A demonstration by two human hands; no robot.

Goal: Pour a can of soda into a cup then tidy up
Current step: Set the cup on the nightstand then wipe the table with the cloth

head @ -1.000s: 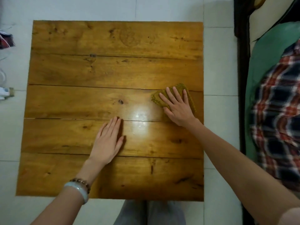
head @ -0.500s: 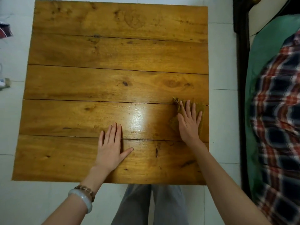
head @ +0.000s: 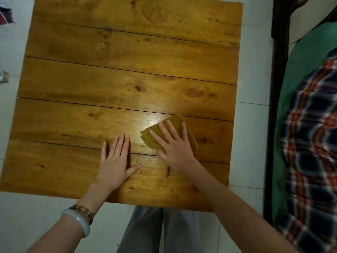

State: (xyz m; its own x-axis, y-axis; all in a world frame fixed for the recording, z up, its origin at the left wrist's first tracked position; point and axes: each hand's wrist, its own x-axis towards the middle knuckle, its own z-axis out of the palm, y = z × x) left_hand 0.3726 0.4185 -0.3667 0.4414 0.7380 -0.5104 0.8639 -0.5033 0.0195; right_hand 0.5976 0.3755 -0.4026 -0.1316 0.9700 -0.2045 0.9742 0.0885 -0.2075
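i see the cloth [head: 175, 125] lying diagonally, corner pointing away, under my flat, spread right hand [head: 175, 148]; left hand [head: 114, 161] flat on the table [head: 109, 70].

The single head-worn camera looks steeply down, close above the wooden table [head: 127, 73] and floor [head: 27, 220].

The right hand [head: 176, 150] hides some cloth [head: 176, 118]; far table [head: 109, 70] edge cropped.

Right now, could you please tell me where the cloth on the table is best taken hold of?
Probably the far corner of the cloth, which pokes out past the right hand. The cloth lies thin and flat on the table with that hand pressing its middle, so come from above on the far side and pinch that free corner, peeling it up.
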